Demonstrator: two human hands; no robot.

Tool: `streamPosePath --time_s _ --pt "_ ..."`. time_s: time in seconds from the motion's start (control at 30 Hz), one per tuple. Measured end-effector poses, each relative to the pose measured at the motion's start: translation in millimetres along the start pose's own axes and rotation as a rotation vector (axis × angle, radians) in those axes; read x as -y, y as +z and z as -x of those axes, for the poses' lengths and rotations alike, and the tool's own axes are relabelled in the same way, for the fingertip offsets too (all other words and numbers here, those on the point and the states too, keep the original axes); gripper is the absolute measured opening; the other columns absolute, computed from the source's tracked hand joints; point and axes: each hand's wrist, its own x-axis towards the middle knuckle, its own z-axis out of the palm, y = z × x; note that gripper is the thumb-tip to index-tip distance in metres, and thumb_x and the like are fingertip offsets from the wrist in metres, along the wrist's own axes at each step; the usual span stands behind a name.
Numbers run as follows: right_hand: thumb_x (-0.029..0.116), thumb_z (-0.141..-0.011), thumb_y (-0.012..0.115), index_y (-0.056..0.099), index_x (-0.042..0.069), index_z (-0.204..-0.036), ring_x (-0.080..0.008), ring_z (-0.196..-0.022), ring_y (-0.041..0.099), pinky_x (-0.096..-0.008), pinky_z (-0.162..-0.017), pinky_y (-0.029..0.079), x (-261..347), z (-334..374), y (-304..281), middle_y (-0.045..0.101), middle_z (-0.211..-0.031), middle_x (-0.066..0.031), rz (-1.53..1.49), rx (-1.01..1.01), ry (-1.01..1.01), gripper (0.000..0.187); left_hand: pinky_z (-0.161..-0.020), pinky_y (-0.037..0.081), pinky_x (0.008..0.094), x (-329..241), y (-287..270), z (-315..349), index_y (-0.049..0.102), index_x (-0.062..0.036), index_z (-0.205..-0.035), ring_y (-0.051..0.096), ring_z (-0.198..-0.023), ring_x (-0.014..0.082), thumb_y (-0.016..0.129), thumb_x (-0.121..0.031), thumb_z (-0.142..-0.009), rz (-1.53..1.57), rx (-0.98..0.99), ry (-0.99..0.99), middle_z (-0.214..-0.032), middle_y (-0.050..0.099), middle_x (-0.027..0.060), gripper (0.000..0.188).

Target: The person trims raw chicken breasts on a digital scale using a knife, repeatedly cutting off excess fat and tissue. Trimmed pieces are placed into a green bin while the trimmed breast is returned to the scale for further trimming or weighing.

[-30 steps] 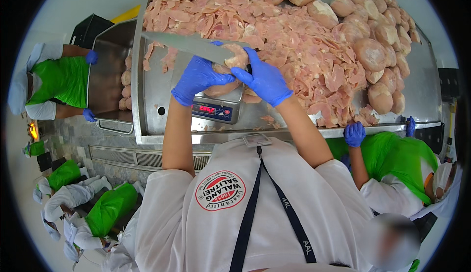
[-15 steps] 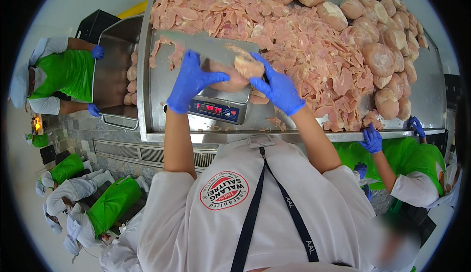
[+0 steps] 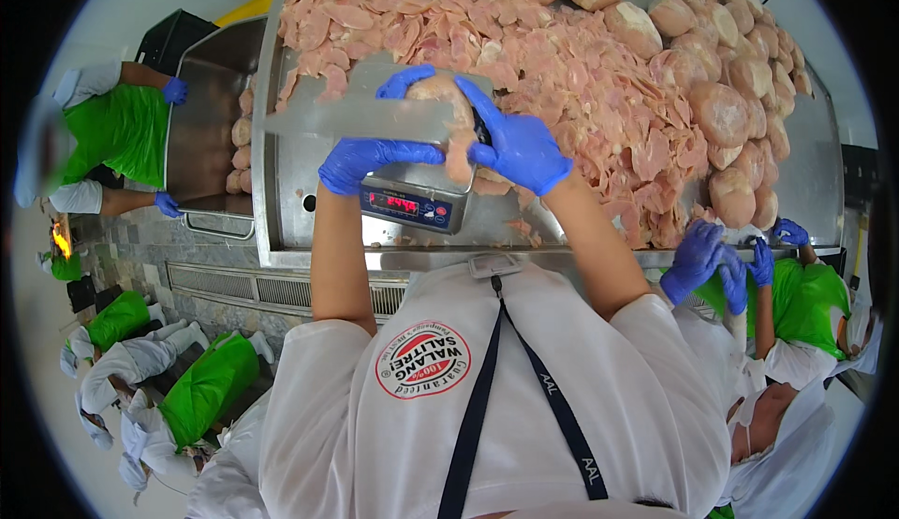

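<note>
My left hand [image 3: 379, 159] is wrapped around a round lump of pale pink meat [image 3: 438, 93]. Its fingertips show at the far side, and its thumb lies along the near side. My right hand [image 3: 524, 145] is closed round the dark handle of a knife and also touches the lump's right side. The wide knife blade [image 3: 356, 119], smeared by motion, stretches left over my left hand and hides part of it. A thin flap of meat [image 3: 459, 157] hangs by my right thumb. Below is a digital scale [image 3: 412, 208] with a red display.
Meat trimmings [image 3: 599, 107] cover much of the steel table [image 3: 300, 173]. Whole lumps [image 3: 721, 112] are piled at the right. At left, a person in a green apron holds a steel tub [image 3: 208, 135] with lumps inside. Co-workers' gloved hands [image 3: 693, 262] are at the table's right front edge.
The knife blade has swung into view across my left hand. The lump is turned and slightly farther away, with a flap hanging from it. More co-workers' hands have come in at the lower right.
</note>
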Motion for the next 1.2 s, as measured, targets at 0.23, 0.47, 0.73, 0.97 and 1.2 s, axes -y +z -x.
streamPosePath --time_s 0.23,0.47,0.73,0.97,1.2 --pt "0.058 -0.09 0.058 0.027 0.03 -0.156 -0.0416 -0.086 0.068 -0.0483 -0.075 0.053 -7 -18 -19 0.07 -0.095 -0.0205 0.064 0.099 -0.04 0.079 -0.114 0.037 0.0405 8 -4 -4 0.045 -0.007 -0.145 0.048 -0.132 0.0263 0.094 -0.031 -0.062 -0.01 0.017 0.047 -0.138 0.052 0.0106 0.1" --pt "0.058 -0.094 0.054 0.037 0.021 -0.152 -0.0396 -0.099 0.067 -0.047 -0.084 0.052 0 -40 -19 0.071 -0.104 -0.0179 -0.069 -0.088 0.248 0.071 -0.116 0.033 0.0372 12 -1 -2 0.038 -0.0034 -0.149 0.044 -0.135 0.0225 0.095 -0.024 -0.059 -0.077 -0.122 0.018 -0.143 0.048 0.0098 0.109" --pt "0.065 -0.094 0.051 0.027 0.02 -0.157 -0.0396 -0.076 0.067 -0.0468 -0.07 0.053 1 36 -44 0.066 -0.078 -0.0211 0.051 0.144 0.18 0.081 -0.114 0.035 0.042 39 15 11 0.032 -0.0033 -0.149 0.042 -0.134 0.0312 0.095 -0.04 -0.058 -0.132 -0.352 0.034 -0.145 0.042 0.0158 0.116" --pt "0.063 -0.094 0.051 0.026 0.026 -0.157 -0.0408 -0.08 0.068 -0.0483 -0.07 0.054 7 9 -40 0.069 -0.087 -0.0222 0.198 0.129 0.05 0.077 -0.114 0.039 0.0377 21 15 11 0.033 -0.0057 -0.15 0.047 -0.13 0.025 0.095 -0.025 -0.062 -0.255 -0.304 -0.037 -0.143 0.045 0.0121 0.11" --pt "0.063 -0.094 0.052 0.033 0.033 -0.154 -0.0426 -0.085 0.068 -0.0483 -0.074 0.054 22 -67 -30 0.07 -0.093 -0.0224 0.133 -0.03 -0.065 0.07 -0.115 0.033 0.0425 15 13 8 0.037 -0.0037 -0.148 0.042 -0.135 0.0302 0.096 -0.036 -0.055 0.052 -0.084 -0.112 -0.145 0.042 0.0154 0.115"
